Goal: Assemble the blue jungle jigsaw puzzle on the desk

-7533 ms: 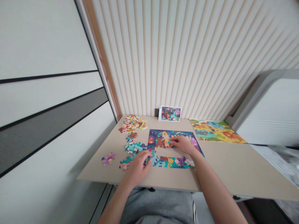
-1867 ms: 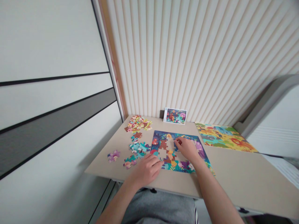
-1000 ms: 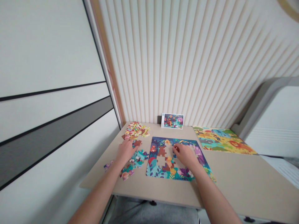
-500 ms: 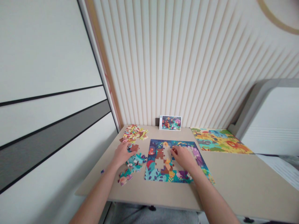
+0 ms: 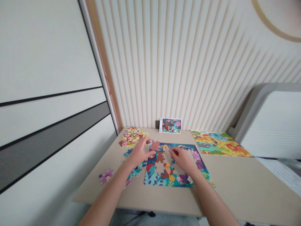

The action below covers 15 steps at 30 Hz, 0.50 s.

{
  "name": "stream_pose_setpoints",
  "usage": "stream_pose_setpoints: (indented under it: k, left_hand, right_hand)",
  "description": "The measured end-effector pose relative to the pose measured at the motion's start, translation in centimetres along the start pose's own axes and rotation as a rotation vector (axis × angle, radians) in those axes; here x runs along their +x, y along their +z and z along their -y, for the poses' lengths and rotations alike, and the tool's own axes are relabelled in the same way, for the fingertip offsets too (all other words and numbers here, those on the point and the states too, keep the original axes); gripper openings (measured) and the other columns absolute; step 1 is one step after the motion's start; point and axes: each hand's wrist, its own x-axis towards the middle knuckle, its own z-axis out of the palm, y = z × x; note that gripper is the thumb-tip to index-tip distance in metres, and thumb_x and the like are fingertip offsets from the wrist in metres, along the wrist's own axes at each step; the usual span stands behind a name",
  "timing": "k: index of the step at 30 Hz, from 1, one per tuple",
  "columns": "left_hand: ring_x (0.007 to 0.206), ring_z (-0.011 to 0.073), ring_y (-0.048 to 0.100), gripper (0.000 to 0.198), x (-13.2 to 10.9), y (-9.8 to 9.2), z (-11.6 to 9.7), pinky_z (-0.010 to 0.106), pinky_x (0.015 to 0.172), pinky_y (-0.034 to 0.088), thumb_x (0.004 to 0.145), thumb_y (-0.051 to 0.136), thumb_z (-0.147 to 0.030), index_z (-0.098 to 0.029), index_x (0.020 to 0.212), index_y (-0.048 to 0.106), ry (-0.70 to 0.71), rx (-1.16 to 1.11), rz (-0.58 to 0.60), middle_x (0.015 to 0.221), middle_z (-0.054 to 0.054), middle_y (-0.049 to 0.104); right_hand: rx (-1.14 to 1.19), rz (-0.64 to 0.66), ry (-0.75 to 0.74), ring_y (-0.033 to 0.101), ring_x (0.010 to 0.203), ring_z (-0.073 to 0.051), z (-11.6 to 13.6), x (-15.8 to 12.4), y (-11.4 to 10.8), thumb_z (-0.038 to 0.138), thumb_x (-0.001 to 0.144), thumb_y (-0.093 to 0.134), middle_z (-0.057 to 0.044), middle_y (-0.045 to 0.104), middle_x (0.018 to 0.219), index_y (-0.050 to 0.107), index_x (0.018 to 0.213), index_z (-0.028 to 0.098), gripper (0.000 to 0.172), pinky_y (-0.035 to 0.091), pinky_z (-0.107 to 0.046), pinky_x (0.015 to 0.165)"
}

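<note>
A partly filled jigsaw puzzle [image 5: 155, 181] lies flat on the table, with several bare gaps in its middle. My left hand [image 5: 138, 154] is closed on a brown puzzle piece [image 5: 154, 145], held over the puzzle's upper left corner. Over the centre, beside a gap, my right hand [image 5: 182, 159] has its thumb and fingers pinched together; whatever is between them is hidden. Loose blue-green pieces [image 5: 135, 172] lie under and beside my left wrist. Purple pieces [image 5: 106, 176] sit farther left.
A pile of red and yellow pieces [image 5: 131, 135] is at the back left. Against the ribbed wall leans a picture card [image 5: 170, 125]. A yellow animal puzzle [image 5: 221, 143] lies at the back right. A white panel [image 5: 89, 147] rises on the left.
My left hand has moved right from the loose pieces to the puzzle, carrying the brown puzzle piece. The purple pieces now show more fully. My right hand has stayed over the puzzle's centre.
</note>
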Motion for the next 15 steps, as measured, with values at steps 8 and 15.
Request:
stream_pose_setpoints:
  k: [8,15]
  left_hand:
    - [0.109,0.0269,0.062,0.060,-1.5,2.9,-1.2,0.042,0.097,0.049,0.078,0.084,-0.036,-0.026,0.128,0.052,0.079,0.010,0.046,0.116,0.007,0.064]
    - [0.101,0.0275,0.061,0.064,-2.2,3.3,-1.3,0.043,0.091,0.049,0.074,0.087,-0.043,-0.024,0.123,0.050,0.050,0.098,0.028,0.109,0.006,0.064]
  right_hand:
    - [0.454,0.125,-0.055,0.063,0.076,-0.018,0.5,0.3,0.6,0.050,0.097,0.052,-0.003,0.073,0.091,0.075,0.108,0.021,0.039,0.047,-0.028,0.070]
    - [0.592,0.261,-0.100,0.066,0.082,-0.020,2.3,-0.4,0.0,0.053,0.093,0.059,-0.004,0.075,0.093,0.075,0.102,0.021,0.036,0.050,-0.030,0.078]
